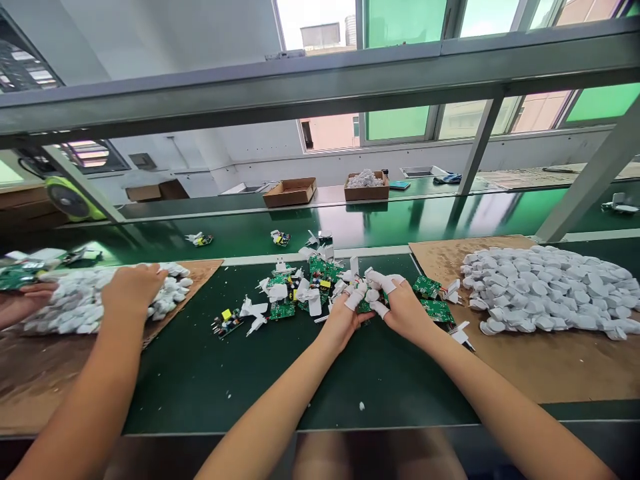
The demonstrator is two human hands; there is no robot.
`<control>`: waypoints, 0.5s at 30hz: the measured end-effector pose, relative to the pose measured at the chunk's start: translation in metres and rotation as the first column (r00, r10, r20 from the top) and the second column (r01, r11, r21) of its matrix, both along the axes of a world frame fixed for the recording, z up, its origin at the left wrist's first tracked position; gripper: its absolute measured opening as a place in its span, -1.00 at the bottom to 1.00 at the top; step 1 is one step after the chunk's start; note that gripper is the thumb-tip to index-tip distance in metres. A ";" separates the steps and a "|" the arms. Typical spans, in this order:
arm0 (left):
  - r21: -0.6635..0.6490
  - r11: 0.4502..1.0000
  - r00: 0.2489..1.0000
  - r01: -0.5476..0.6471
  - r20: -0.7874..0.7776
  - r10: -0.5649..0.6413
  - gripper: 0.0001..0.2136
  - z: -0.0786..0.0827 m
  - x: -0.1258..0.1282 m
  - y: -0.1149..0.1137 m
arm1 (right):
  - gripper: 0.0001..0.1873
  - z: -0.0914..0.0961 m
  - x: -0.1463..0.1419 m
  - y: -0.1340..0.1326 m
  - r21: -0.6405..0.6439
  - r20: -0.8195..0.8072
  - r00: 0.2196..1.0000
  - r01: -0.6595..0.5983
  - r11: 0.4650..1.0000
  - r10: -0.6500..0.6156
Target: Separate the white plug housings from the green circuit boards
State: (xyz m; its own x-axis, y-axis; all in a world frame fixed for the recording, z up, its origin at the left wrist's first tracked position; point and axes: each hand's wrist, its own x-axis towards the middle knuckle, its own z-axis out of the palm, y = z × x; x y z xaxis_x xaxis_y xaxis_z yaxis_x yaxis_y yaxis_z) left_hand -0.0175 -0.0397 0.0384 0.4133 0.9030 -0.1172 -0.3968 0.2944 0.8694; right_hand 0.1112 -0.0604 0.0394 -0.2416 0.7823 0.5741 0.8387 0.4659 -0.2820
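Gripping a small green circuit board (363,307) with white plastic parts (372,295) beside a jumbled pile of similar boards (300,293), the left hand (345,318) and right hand (406,305) clamp white-covered fingers (355,298) on it, seemingly mid-work, the pile probably still to handle, the finished count unclear.

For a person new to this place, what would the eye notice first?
Probably the big heap of white pieces on cardboard at the right. In the middle of the green table, the left hand and right hand, with white-wrapped fingers, meet beside jumbled circuit boards. At the left, a co-worker's hand is over a second white heap.
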 end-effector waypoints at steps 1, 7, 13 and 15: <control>0.026 1.000 1.000 0.003 -0.023 -0.003 -0.58 -0.001 0.000 0.000 | -0.49 -0.001 -0.001 0.000 0.004 0.022 1.000 0.013 1.000 -0.013; 0.151 0.988 0.993 -0.024 -0.107 0.040 -0.41 -0.006 0.001 0.004 | -0.43 -0.003 -0.003 -0.001 -0.047 0.107 0.994 -0.008 0.999 0.013; 0.164 0.983 0.994 -0.077 -0.063 0.088 -0.42 -0.004 -0.001 0.006 | -0.27 0.000 0.006 0.003 -0.133 -0.155 0.985 -0.102 0.986 0.080; 0.167 0.984 0.995 -0.069 -0.065 0.081 -0.43 -0.003 -0.001 0.005 | -0.24 0.000 0.007 0.004 -0.275 -0.259 0.962 -0.155 0.949 0.083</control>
